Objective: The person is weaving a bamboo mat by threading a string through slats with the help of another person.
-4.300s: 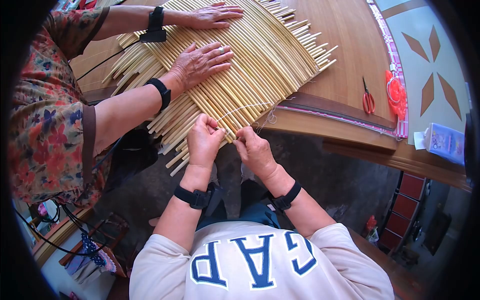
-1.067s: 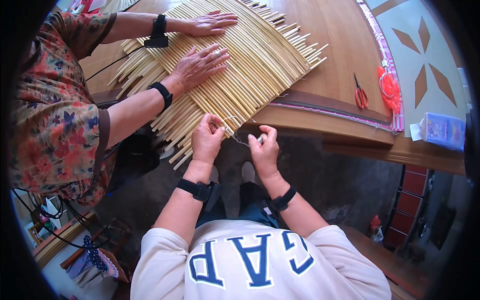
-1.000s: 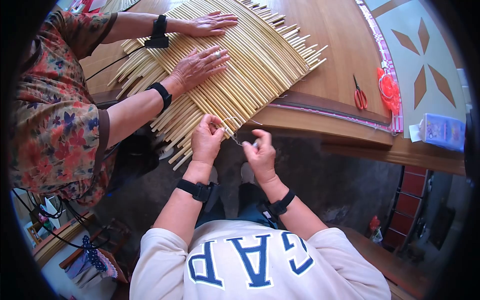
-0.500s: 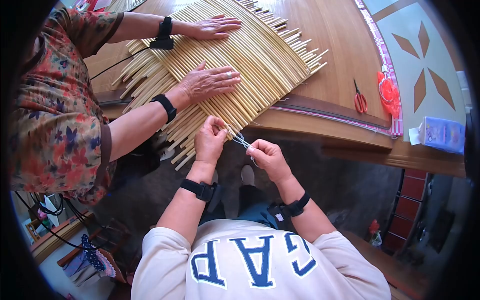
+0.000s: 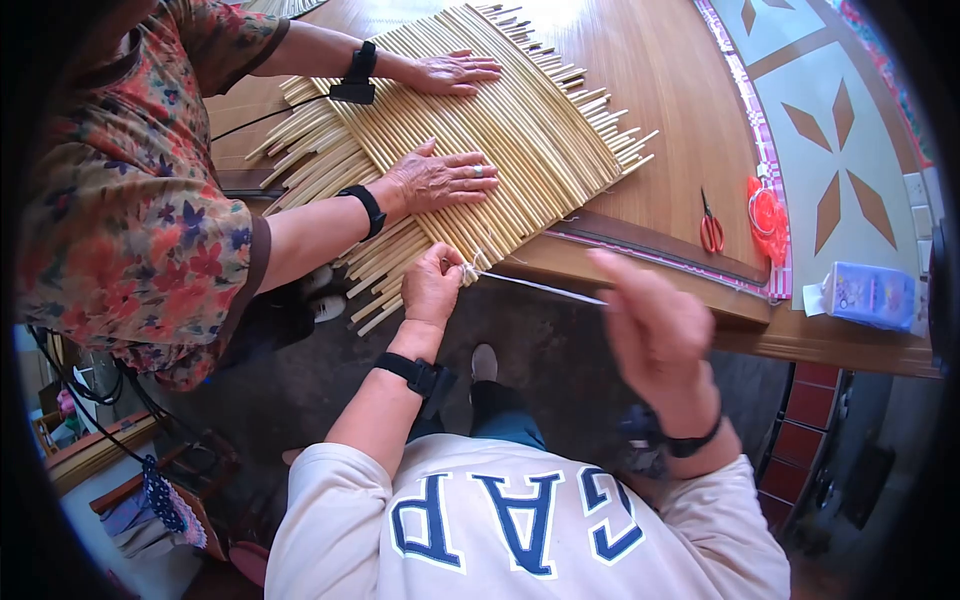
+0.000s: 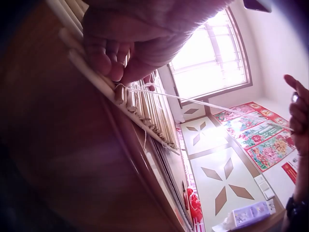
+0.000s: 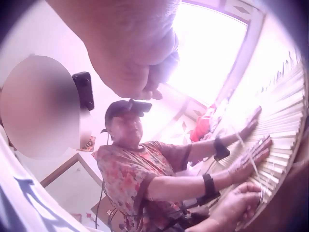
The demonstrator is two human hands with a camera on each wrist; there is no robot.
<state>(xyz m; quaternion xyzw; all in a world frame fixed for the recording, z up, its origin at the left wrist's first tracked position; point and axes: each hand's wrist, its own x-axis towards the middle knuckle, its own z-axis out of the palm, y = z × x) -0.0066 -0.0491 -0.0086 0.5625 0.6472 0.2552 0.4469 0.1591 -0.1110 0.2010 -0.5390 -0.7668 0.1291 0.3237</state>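
Observation:
A mat of thin straw-coloured sticks [image 5: 500, 140] lies on the wooden table, its near corner jutting over the edge. At that corner my left hand [image 5: 432, 285] pinches the stick ends and the white string looped around them. A straight stretch of white string [image 5: 545, 289] runs from there to my right hand [image 5: 660, 335], blurred and raised off to the right. In the left wrist view the right hand [image 6: 300, 116] holds the string's far end, fingers curled. Another person's two hands [image 5: 445, 180] rest on the mat, palms down.
Red-handled scissors [image 5: 711, 228] lie on the table [image 5: 660, 170] at right, beside a red plastic bag [image 5: 767, 222]. A pack of tissues [image 5: 873, 296] stands at the table's right edge. The other person's sleeve [image 5: 190, 250] and arms fill the left side.
My right hand has swung out to the right, away from the mat's corner, and the slack, looped string is drawn straight. The left hand keeps its pinch at the corner.

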